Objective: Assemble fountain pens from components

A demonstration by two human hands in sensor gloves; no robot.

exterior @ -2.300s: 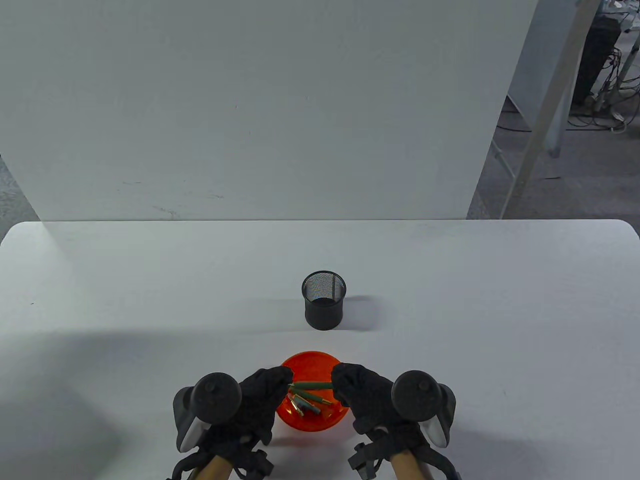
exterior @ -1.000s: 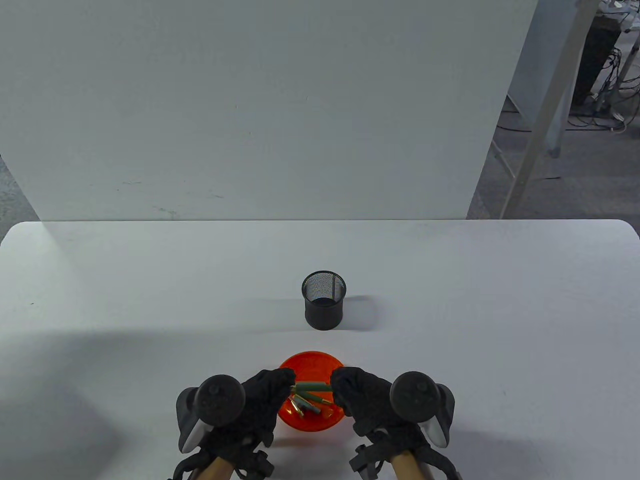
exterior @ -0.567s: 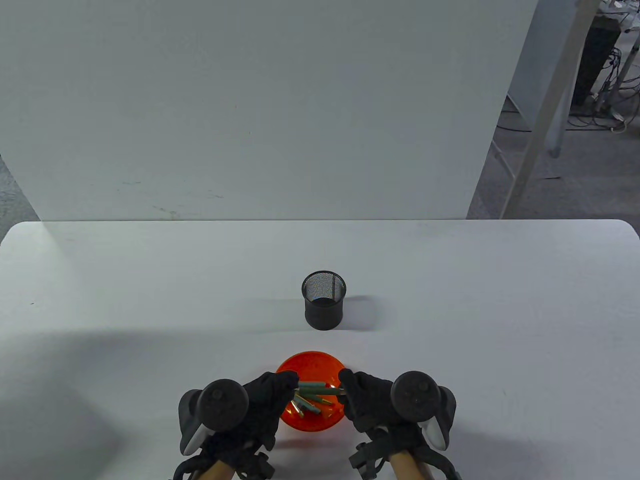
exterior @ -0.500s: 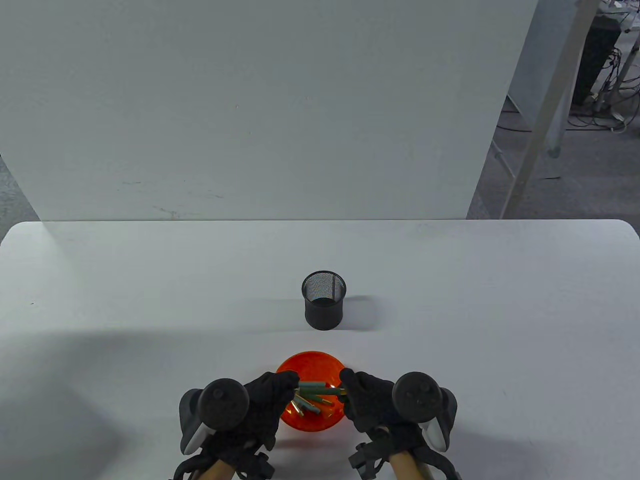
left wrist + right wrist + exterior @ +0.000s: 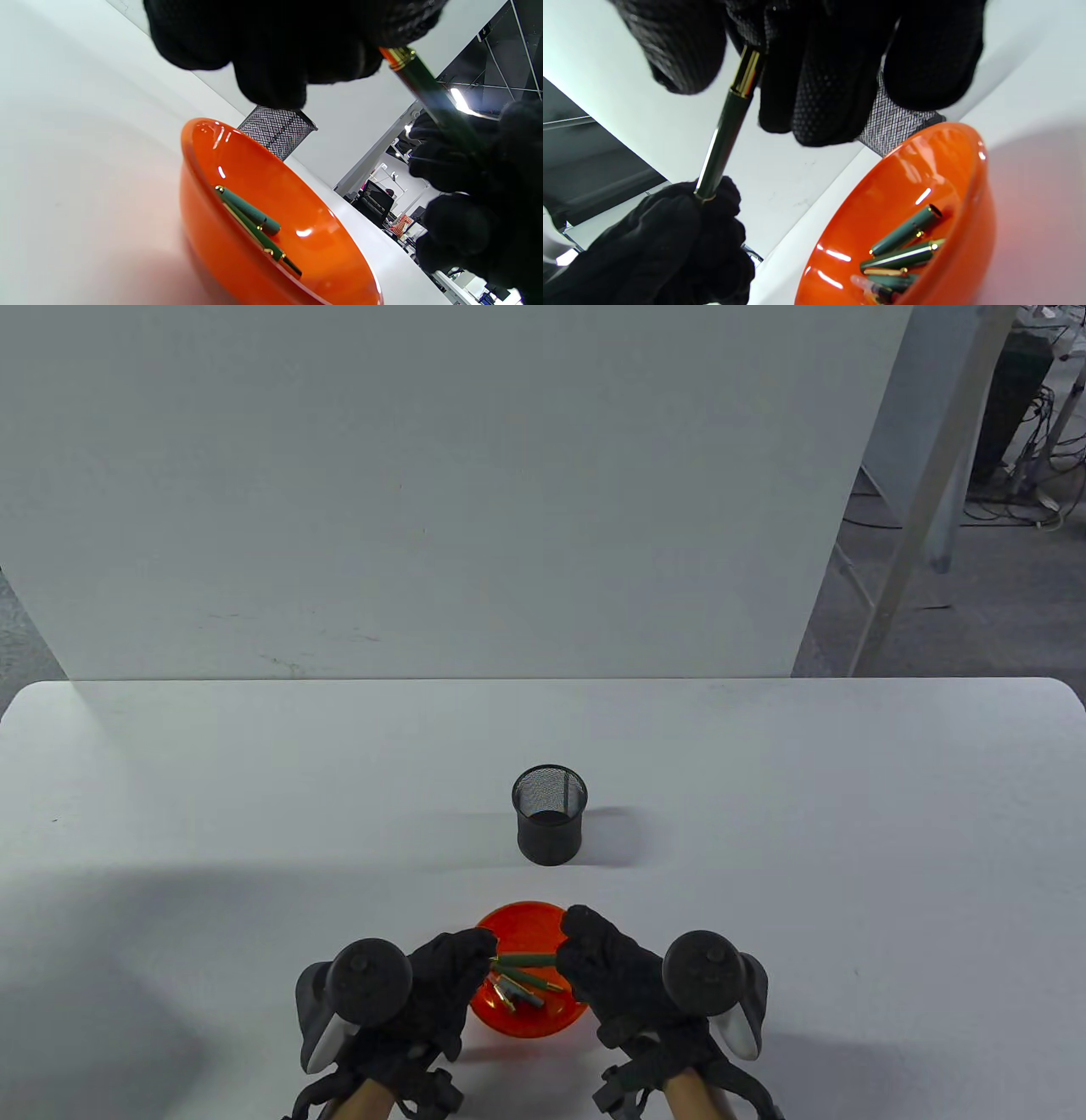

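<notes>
Both hands pinching one pen (image 5: 526, 959), left hand (image 5: 437, 984) and right hand (image 5: 607, 971) an end each. Pen axis lying left-right at lower centre, hovering over the bowl (image 5: 526, 918); likely mating along that axis.

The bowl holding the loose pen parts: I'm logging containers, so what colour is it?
The bowl is glossy orange, seen best in the left wrist view.
</notes>
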